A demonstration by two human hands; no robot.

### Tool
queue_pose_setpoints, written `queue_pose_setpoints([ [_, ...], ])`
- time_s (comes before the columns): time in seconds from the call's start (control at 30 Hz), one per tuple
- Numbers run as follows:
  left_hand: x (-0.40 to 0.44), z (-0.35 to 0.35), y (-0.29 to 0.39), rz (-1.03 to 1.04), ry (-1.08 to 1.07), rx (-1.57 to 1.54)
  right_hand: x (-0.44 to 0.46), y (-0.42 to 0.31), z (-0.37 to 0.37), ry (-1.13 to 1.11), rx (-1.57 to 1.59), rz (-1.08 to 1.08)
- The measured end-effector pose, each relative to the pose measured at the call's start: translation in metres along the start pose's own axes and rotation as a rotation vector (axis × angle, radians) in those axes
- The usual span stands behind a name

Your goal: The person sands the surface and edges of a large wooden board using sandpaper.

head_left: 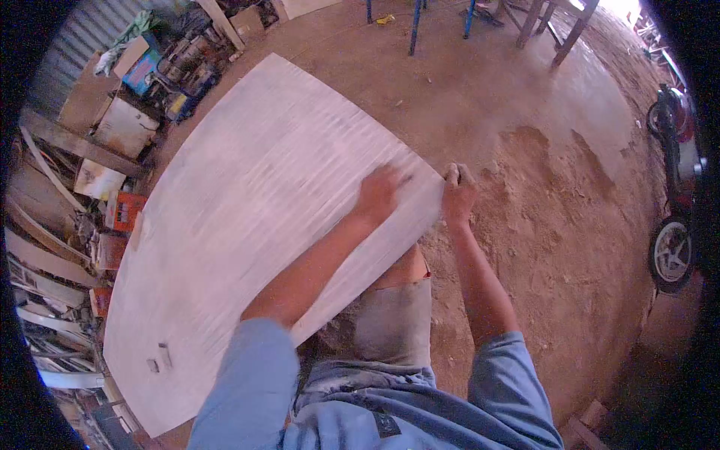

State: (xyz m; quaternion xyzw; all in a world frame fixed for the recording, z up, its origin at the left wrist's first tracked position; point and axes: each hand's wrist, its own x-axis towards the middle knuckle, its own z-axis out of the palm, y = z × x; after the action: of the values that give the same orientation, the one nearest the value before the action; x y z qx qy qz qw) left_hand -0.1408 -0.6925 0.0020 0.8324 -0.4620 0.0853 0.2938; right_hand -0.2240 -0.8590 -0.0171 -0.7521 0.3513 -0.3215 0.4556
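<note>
A large pale board point(247, 172) with streaky, whitish grain fills the middle of the view, lying tilted across my lap. My left hand point(379, 193) is on its surface near the right-hand corner, smeared by motion. Whether anything sits beneath those fingers is hidden by the blur. At that same corner my right hand point(459, 196) is closed, its fingers curled on the board's edge. Two small dark pieces, one of them a little block point(154, 365), rest on the board's lower left part.
Wood strips point(45, 255), orange crates point(129, 211) and boxes crowd the left side by a corrugated wall. Blue metal legs point(415, 30) and a wooden stool point(559, 26) stand at the back. A motorbike wheel point(671, 255) is at right. Dust covers the floor point(555, 247).
</note>
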Motion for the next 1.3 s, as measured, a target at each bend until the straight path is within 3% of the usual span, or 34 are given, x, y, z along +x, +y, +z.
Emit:
queue_pose_setpoints([
  [0.03, -0.035, -0.026, -0.009, -0.031, -0.209, 0.078, 0.003, 0.015, 0.003, 0.040, 0.002, -0.091],
  [0.1, -0.125, -0.094, -0.014, -0.142, -0.353, 0.088, -0.002, 0.019, 0.006, 0.066, 0.015, -0.157],
  [0.2, -0.269, -0.151, -0.029, -0.200, -0.157, 0.283, -0.007, 0.002, -0.001, 0.006, 0.129, 0.086],
  [0.27, -0.280, -0.175, -0.013, -0.402, -0.154, 0.208, -0.005, 0.013, 0.002, 0.080, -0.051, -0.170],
  [0.3, -0.278, -0.169, -0.012, -0.411, -0.163, 0.202, -0.005, 0.017, 0.004, 0.102, -0.115, -0.253],
  [0.37, -0.252, -0.147, -0.010, -0.360, -0.144, 0.390, 0.001, 0.017, 0.004, 0.076, 0.033, -0.179],
  [0.43, -0.174, -0.119, -0.008, -0.295, -0.073, 0.201, 0.002, 0.002, 0.002, 0.081, 0.048, -0.122],
  [0.47, -0.152, -0.082, -0.029, -0.209, 0.015, 0.247, 0.000, -0.003, -0.001, 0.085, 0.061, -0.067],
  [0.5, -0.119, -0.055, -0.043, -0.095, -0.055, 0.203, 0.000, 0.003, 0.000, 0.088, 0.053, -0.069],
  [0.53, -0.077, -0.031, -0.041, 0.032, 0.096, 0.051, 0.000, 0.012, 0.003, 0.092, -0.033, -0.107],
  [0.63, 0.022, -0.012, -0.007, -0.239, -0.220, 0.032, -0.001, 0.010, 0.003, 0.087, -0.099, -0.130],
  [0.73, -0.020, -0.006, -0.033, -0.156, -0.028, 0.087, -0.004, 0.002, -0.002, 0.063, -0.058, -0.088],
  [0.8, -0.103, -0.051, -0.057, -0.063, -0.118, 0.161, -0.003, 0.006, 0.002, 0.065, -0.030, -0.049],
  [0.93, -0.216, -0.150, -0.040, -0.390, -0.252, 0.106, -0.003, 0.008, 0.005, 0.029, 0.102, -0.026],
  [0.97, -0.212, -0.144, -0.041, -0.395, -0.263, 0.099, -0.002, 0.006, 0.003, 0.048, 0.099, -0.055],
  [1.03, -0.186, -0.120, -0.045, -0.204, -0.168, 0.190, -0.001, 0.017, 0.006, 0.067, 0.022, -0.140],
  [1.1, -0.109, -0.055, -0.047, -0.202, -0.090, 0.154, 0.000, 0.021, 0.006, 0.110, -0.055, -0.235],
  [1.13, -0.058, -0.022, -0.041, -0.046, -0.004, 0.158, 0.001, 0.018, 0.004, 0.052, 0.013, -0.130],
  [1.17, -0.010, -0.001, -0.024, -0.071, 0.124, 0.064, 0.002, 0.014, 0.002, -0.005, 0.082, -0.029],
  [1.23, 0.048, 0.022, -0.013, -0.020, 0.217, -0.071, 0.001, 0.008, 0.000, 0.016, -0.022, -0.041],
  [1.3, 0.063, 0.024, -0.016, -0.165, -0.139, 0.015, -0.001, 0.013, 0.002, 0.026, -0.108, -0.057],
])
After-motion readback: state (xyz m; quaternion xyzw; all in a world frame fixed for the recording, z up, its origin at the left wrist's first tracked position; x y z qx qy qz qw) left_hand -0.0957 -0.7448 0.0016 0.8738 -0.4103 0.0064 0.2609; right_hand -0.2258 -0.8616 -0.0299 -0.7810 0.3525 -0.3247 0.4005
